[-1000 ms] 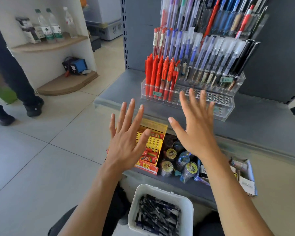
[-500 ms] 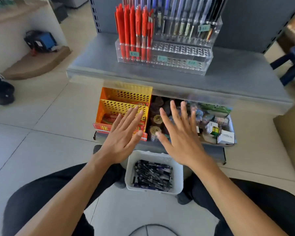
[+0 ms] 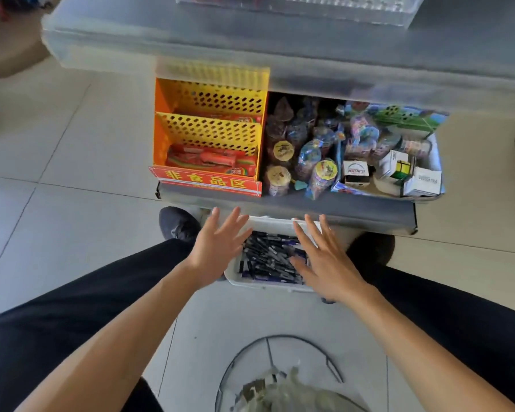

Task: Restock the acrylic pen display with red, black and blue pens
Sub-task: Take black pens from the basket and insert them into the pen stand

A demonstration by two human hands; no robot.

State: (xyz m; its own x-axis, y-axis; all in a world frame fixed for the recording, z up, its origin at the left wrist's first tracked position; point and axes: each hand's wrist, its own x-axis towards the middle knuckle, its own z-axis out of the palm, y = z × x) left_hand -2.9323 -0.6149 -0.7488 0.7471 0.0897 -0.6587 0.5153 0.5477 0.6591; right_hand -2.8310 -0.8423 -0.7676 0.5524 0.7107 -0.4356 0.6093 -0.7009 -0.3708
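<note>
1. The pens (image 3: 268, 257), dark-bodied, some with blue, lie heaped in a white bin (image 3: 275, 285) on the floor between the person's feet; no red ones can be made out among them.
2. The left hand (image 3: 217, 248) hovers over the bin's left rim, fingers straight and spread, holding nothing.
3. The right hand (image 3: 327, 260) is over the bin's right side, fingers likewise spread and empty, its thumb just above the pens.
4. Beyond the bin, a low shelf (image 3: 280, 203) carries an orange rack (image 3: 208, 138) and packaged toys (image 3: 324, 156).
5. Far above the bin, only the bottom edge of the clear pen display (image 3: 309, 7) shows.
6. Judged from this, no pen is picked up yet; the grabbing and slotting all seem left.
</note>
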